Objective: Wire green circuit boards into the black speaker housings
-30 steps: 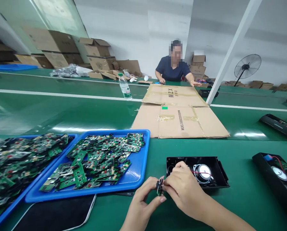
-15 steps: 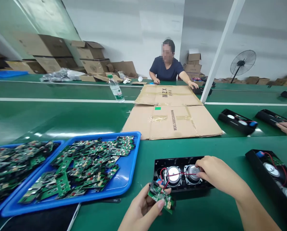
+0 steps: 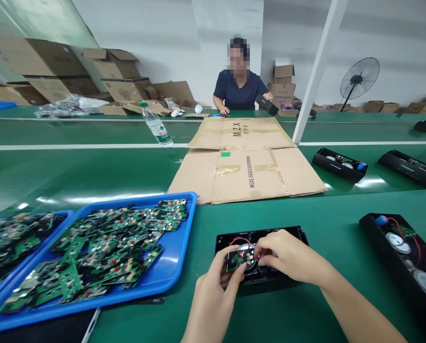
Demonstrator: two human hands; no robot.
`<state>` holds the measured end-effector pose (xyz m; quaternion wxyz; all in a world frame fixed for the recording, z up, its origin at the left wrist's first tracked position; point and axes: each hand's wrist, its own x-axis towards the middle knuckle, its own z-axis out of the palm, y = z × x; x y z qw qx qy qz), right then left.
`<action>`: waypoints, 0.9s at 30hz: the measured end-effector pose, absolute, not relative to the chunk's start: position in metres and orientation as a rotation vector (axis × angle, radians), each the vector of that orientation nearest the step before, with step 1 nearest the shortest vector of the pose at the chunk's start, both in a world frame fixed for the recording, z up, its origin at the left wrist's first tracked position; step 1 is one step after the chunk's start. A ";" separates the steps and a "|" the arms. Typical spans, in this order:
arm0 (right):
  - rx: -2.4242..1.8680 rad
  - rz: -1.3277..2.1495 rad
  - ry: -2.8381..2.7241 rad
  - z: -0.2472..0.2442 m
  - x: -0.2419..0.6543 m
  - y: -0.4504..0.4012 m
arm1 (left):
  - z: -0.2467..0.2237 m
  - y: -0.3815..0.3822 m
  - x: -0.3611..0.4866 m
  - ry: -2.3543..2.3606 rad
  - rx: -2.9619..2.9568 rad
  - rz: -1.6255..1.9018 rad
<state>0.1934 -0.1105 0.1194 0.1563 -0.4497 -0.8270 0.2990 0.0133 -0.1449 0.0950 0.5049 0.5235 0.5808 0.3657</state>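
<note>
Left hand [image 3: 216,276]: thumb and fingers closed on a small rectangular green circuit board, pinching it at its edges. Right hand [image 3: 286,252]: thumb and forefinger drawn close together at the board's right end, beside a bit of red wire; too small to tell what they grip.

Small rectangular green circuit board [image 3: 238,259], one: held above the near side of an open housing, component face toward the viewer; dark at its left end, with pale, tan and red parts crowded toward the middle and right.

Long black open-topped housing [image 3: 220,245], one: on the worktop, below and behind the hands; red wire looping at its left; a round silver-rimmed speaker [image 3: 252,272] partly hidden by the board.

Flat green worktop [image 3: 155,324], one.

Black housing with two round pale speakers, red wires and a blue part [image 3: 368,228], one: to the right, set at a slant.

Shallow blue plastic tray [image 3: 189,228], one: to the left, heaped with green circuit boards [image 3: 116,259]; a second, similarly loaded, beside it.

Flattened brown cardboard sheet [image 3: 230,178], one: beyond the housing.

Clear plastic bottle with green cap [image 3: 157,126], one: tilted in view.

Person in a navy shirt [image 3: 239,93], one: at the far side, holding a black housing.
</note>
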 end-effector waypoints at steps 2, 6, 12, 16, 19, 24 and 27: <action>-1.325 0.794 -2.368 0.116 0.188 -0.112 | 0.093 -0.145 0.014 1.409 1.253 0.904; -1.373 0.614 -2.408 0.115 0.181 -0.115 | 0.092 -0.147 0.014 1.436 1.282 0.902; -1.399 0.611 -2.397 0.116 0.176 -0.114 | 0.092 -0.148 0.012 1.483 1.430 0.890; -1.404 0.617 -2.402 0.111 0.173 -0.115 | 0.089 -0.148 0.012 1.469 1.563 0.897; -1.369 0.605 -2.430 0.107 0.172 -0.114 | 0.089 -0.149 0.012 1.455 1.640 0.915; -1.436 0.711 -2.377 0.116 0.178 -0.112 | 0.093 -0.149 0.009 1.397 1.649 0.926; -1.389 0.737 -2.423 0.120 0.179 -0.111 | 0.092 -0.148 0.008 1.346 1.587 0.942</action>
